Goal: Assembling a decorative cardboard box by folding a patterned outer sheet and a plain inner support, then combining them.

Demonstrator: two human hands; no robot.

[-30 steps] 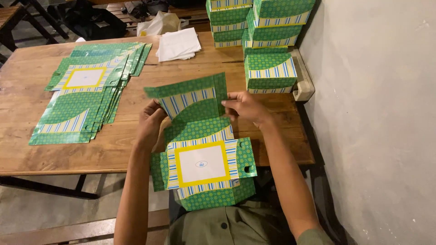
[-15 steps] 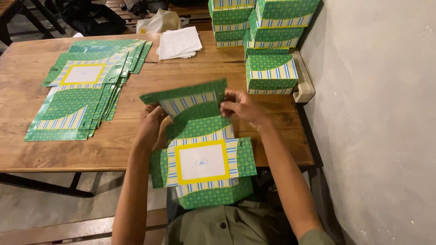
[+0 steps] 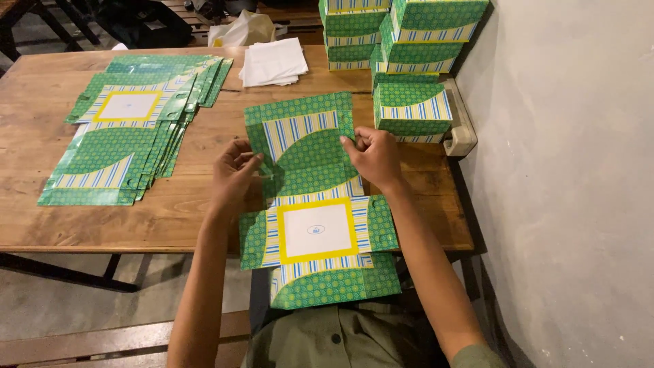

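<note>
Head view, only 1 camera here. The person has a flat box blank (image 3: 310, 197) spread over the near edge of the table (image 3: 41, 225), green dotted card with blue and yellow stripes and a white panel framed in yellow. Its near flap hangs off the edge toward the lap.

Left hand (image 3: 231, 178) pinches the blank's left side flap, fingers closed on the card edge. Right hand (image 3: 375, 158) grips the right side near the far panel, thumb on top, fingers clamped on the card. So the blank sits between both hands, the far panel tilted up slightly, the white panel lying nearer than the fingers.

What could go wrong, my guess: if 1 hand pulls harder than the other, the crease goes crooked or the thin card tears at the fold. With that near flap hanging free, the whole thing could also slide off toward the lap.

Left on the table lies a fanned pile of blanks (image 3: 129, 129). Far right, finished boxes (image 3: 409, 68) stack against the wall (image 3: 572, 170), with white paper (image 3: 274, 61) beside them.
</note>
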